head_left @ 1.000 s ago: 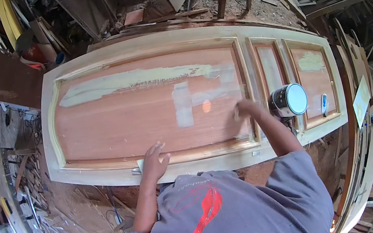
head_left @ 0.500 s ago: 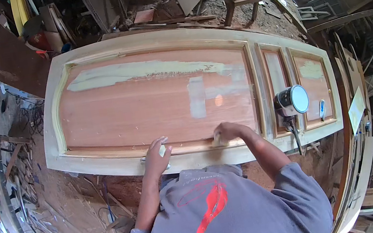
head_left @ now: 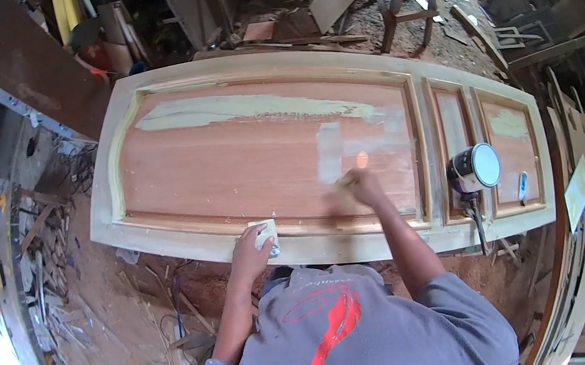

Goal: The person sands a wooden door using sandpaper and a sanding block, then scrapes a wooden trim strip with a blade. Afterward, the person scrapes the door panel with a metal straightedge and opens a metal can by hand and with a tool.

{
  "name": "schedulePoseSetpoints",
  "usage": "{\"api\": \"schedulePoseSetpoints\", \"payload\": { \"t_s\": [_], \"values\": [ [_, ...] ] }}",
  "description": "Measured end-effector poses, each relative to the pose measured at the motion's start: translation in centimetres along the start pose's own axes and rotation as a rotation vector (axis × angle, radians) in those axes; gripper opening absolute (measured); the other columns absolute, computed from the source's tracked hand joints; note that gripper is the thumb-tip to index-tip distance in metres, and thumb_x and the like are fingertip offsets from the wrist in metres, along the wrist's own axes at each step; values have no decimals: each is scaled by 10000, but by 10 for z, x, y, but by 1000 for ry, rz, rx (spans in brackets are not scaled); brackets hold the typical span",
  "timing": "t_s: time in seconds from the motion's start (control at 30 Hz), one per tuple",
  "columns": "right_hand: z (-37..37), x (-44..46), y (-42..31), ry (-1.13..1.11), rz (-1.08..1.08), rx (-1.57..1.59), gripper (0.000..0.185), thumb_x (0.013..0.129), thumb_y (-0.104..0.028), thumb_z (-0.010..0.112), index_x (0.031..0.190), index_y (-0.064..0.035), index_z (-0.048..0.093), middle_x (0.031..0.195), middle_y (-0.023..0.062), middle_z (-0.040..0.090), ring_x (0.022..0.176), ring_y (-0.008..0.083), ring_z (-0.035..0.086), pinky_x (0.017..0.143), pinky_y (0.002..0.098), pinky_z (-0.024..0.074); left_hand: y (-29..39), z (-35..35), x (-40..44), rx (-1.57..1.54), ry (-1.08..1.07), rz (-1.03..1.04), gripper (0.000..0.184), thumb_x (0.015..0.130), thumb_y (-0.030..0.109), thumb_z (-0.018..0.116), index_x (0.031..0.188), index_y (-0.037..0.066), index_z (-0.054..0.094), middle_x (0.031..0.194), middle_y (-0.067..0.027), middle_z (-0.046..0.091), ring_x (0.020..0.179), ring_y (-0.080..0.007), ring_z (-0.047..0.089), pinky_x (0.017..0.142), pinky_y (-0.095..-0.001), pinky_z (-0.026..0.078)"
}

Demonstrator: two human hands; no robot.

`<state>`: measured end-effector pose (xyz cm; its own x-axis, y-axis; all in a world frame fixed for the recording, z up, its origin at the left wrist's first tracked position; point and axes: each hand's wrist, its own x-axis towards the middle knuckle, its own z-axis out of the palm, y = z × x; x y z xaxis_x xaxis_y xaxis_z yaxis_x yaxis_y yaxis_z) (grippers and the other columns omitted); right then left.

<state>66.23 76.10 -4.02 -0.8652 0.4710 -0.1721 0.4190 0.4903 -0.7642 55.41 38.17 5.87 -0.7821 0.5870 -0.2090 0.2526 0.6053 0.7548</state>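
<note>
A panelled wooden door (head_left: 243, 167) lies flat before me, with pale filler smeared on its panels. At its near edge, my left hand (head_left: 249, 251) is closed round a small pale flat piece (head_left: 265, 230) that looks coated with filler. My right hand (head_left: 365, 187) is raised over the lower right of the big panel. Its fingers are closed on a pale thing blurred by motion, whose kind I cannot make out.
An open tin (head_left: 477, 167) with a pale blue inside rests on the door's right part. Near it lies a small blue-and-white object (head_left: 523, 186). Wood scraps (head_left: 70, 312) litter the floor at left; boards (head_left: 569, 283) lean at right.
My right hand has lifted off the near moulding and moved up over the panel. The left hand's pale piece shows more fully. The whole view has shifted and turned slightly.
</note>
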Motion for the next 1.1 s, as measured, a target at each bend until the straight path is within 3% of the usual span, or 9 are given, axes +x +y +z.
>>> {"api": "schedulePoseSetpoints", "payload": {
  "t_s": [0.07, 0.13, 0.33, 0.57, 0.7, 0.83, 0.93, 1.0, 1.1],
  "values": [
    [-20, 18, 17, 439, 18, -214, 143, 906, -119, 684, 992, -40, 767, 957, 206, 782, 920, 375, 747, 848, 487, 573, 0, 6, -19, 31, -3, -49, 427, 950, 237, 748, 1305, 10, 685, 1306, -229, 697, 1243, -401, 660, 1069, -453, 517],
    [-7, 24, 3, 234, 311, -202, 132, 922, -144, 692, 950, -27, 748, 968, 219, 778, 934, 380, 744, 838, 497, 568, 4, 11, -33, 19, -14, -106, 429, 954, 241, 742, 1311, 11, 684, 1309, -233, 699, 1244, -408, 659, 1071, -451, 517],
    [54, -13, -54, -580, -260, -4, 238, 936, -201, 714, 1000, 22, 769, 976, 243, 775, 904, 366, 754, 805, 441, 584, -7, 21, -63, -28, 65, -167, 455, 958, 268, 739, 1325, 5, 681, 1316, -243, 696, 1252, -407, 655, 1081, -450, 512],
    [-6, 70, 5, 520, -116, -412, 267, 855, -251, 802, 950, -9, 738, 930, 201, 753, 872, 362, 743, 768, 479, 587, -47, -40, -56, -72, 162, -192, 449, 958, 247, 762, 1316, -14, 691, 1287, -244, 716, 1218, -379, 692, 1046, -431, 534],
    [111, 88, -47, 270, 172, -315, 351, 887, -328, 756, 970, 12, 742, 987, 251, 751, 947, 410, 738, 842, 513, 579, -105, -83, -26, -69, 158, -177, 448, 957, 252, 764, 1311, -14, 693, 1281, -240, 720, 1212, -366, 699, 1048, -432, 538],
    [244, 63, -196, -483, -14, -147, 359, 916, -302, 719, 1049, 29, 758, 1067, 300, 746, 1019, 421, 739, 912, 502, 575, -165, -135, 1, -63, 138, -189, 438, 963, 255, 757, 1301, -15, 687, 1270, -236, 724, 1197, -358, 708, 1035, -445, 546],
    [273, 71, -243, -522, -180, 33, 265, 922, -212, 728, 1065, 7, 768, 1049, 256, 764, 1001, 396, 745, 894, 471, 583, -214, -176, 19, -3, 162, -166, 388, 943, 223, 748, 1250, -7, 693, 1225, -222, 723, 1180, -385, 685, 1038, -466, 534],
    [247, 97, -243, -345, 26, 448, 159, 915, -86, 685, 1041, -27, 763, 937, 191, 771, 882, 301, 753, 801, 417, 577, -245, -201, 25, 118, 231, -77, 369, 922, 212, 743, 1224, 4, 701, 1215, -222, 710, 1187, -412, 656, 1045, -476, 522],
    [207, 145, -210, 120, -14, -112, 128, 929, -107, 688, 1007, -24, 746, 922, 177, 767, 849, 323, 736, 803, 423, 581, -265, -236, 29, 146, 271, -180, 520, 885, 222, 776, 1340, 25, 623, 1424, -228, 583, 1325, -436, 541, 1146, -556, 417]
  ]
}}
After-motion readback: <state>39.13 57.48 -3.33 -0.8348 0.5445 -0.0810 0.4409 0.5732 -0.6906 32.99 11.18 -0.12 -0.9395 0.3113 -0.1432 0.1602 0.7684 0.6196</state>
